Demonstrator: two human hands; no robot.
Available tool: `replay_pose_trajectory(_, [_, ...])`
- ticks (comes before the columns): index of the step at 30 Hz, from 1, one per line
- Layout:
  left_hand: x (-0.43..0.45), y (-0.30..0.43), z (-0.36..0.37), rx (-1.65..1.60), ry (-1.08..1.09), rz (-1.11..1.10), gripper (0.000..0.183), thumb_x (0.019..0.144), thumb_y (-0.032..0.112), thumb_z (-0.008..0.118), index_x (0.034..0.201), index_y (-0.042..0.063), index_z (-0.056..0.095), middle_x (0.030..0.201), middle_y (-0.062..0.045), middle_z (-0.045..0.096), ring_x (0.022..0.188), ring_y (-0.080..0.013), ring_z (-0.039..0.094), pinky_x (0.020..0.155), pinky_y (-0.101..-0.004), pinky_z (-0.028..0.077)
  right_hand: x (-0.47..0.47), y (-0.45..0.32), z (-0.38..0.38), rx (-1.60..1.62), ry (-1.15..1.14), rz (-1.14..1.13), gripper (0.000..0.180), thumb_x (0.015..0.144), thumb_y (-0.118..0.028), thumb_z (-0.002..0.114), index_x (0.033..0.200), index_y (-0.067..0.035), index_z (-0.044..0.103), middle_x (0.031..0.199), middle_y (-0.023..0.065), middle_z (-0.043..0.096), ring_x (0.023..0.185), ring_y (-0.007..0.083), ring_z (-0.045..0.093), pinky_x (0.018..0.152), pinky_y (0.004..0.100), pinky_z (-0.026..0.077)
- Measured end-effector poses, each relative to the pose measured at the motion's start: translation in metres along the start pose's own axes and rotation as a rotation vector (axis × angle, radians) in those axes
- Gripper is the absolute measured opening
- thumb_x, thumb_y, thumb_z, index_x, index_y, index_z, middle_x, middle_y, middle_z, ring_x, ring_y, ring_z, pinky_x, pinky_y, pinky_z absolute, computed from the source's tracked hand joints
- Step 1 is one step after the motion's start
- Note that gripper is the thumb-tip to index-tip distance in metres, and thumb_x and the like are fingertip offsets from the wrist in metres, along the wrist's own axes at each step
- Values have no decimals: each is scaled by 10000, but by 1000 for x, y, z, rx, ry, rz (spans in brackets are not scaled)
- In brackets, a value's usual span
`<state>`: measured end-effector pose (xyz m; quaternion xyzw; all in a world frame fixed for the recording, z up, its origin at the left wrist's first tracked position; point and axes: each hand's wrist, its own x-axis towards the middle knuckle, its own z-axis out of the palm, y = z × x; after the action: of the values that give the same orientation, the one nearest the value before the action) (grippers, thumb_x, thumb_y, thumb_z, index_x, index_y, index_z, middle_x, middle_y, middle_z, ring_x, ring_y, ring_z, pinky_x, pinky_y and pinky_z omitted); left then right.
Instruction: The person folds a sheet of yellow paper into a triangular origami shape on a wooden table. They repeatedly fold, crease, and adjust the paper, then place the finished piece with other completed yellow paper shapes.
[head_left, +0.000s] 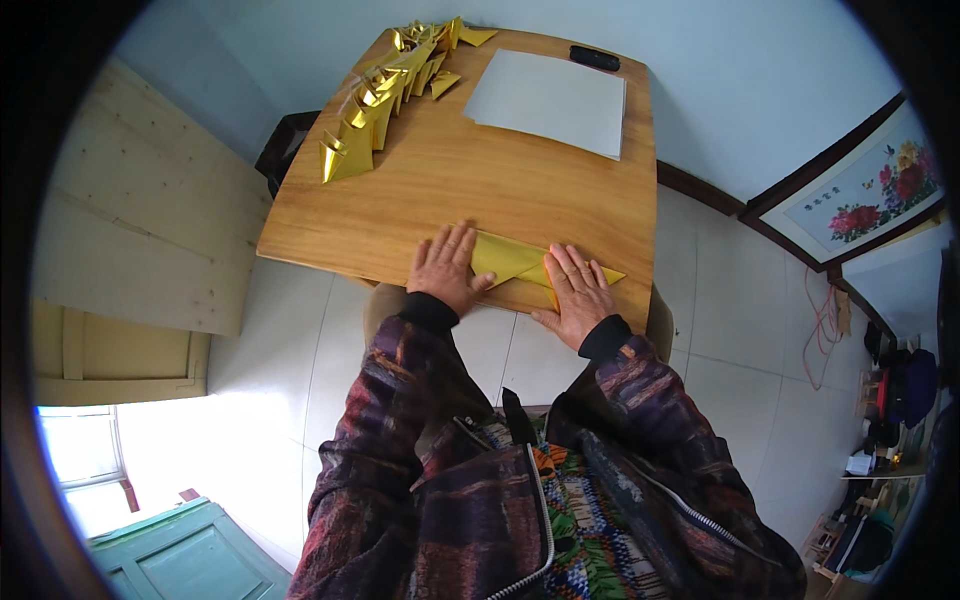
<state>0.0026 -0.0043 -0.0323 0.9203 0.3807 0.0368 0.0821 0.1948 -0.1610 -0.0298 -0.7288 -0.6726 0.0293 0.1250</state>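
A folded sheet of gold foil paper (508, 257) lies flat at the near edge of the wooden table (450, 176). My left hand (444, 271) presses on its left end, fingers a little apart and thumb stretched out over the paper. Over the right part rests my right hand (577, 289), palm down, and the pointed right tip of the paper shows beyond it. Neither hand grips the paper; both lie on top of it. The paper under my palms is hidden.
A row of folded gold paper shapes (349, 154) runs along the table's left side. White sheets (551, 101) lie at the back right, beside a dark case (594, 58). A framed flower picture (862, 187) leans at the right. A wooden board (142, 202) stands left.
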Motion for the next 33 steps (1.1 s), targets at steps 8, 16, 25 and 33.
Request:
replay_pose_trajectory(8, [28, -25, -15, -14, 14, -281, 665, 884, 520, 498, 1438, 183, 353, 1533, 21, 281, 1424, -186, 215, 1133, -543, 103, 0, 1, 1, 18, -50, 30, 838, 824, -531, 609, 1444, -59, 301, 1541, 64, 212, 1431, 237, 167, 1153, 460, 145])
replay_pose_trajectory(16, [49, 53, -21, -8, -62, 171, 422, 806, 280, 656, 1206, 176, 573, 1267, -68, 519, 1287, -253, 406, 1095, -549, 197, 1, -2, -2, 90, -31, 55, 744, 839, -446, 632, 1404, -40, 367, 1503, 114, 291, 1416, 274, 213, 1150, 456, 157])
replay_pose_trajectory(25, [69, 62, -40, 36, -276, 214, 290, 710, 245, 712, 979, 162, 642, 1060, -65, 583, 1100, -287, 509, 952, -450, 365, -17, 21, -20, 222, 112, 230, 576, 805, -208, 674, 1307, -36, 448, 1401, 145, 410, 1343, 316, 327, 1106, 448, 246])
replay_pose_trajectory(33, [54, 61, -70, -56, -180, 298, 174, 713, 199, 701, 845, 131, 611, 929, -51, 604, 988, -272, 552, 938, -452, 370, -16, 15, -50, 326, 348, 221, 255, 766, -122, 690, 985, -54, 577, 960, 115, 613, 925, 328, 575, 810, 441, 446])
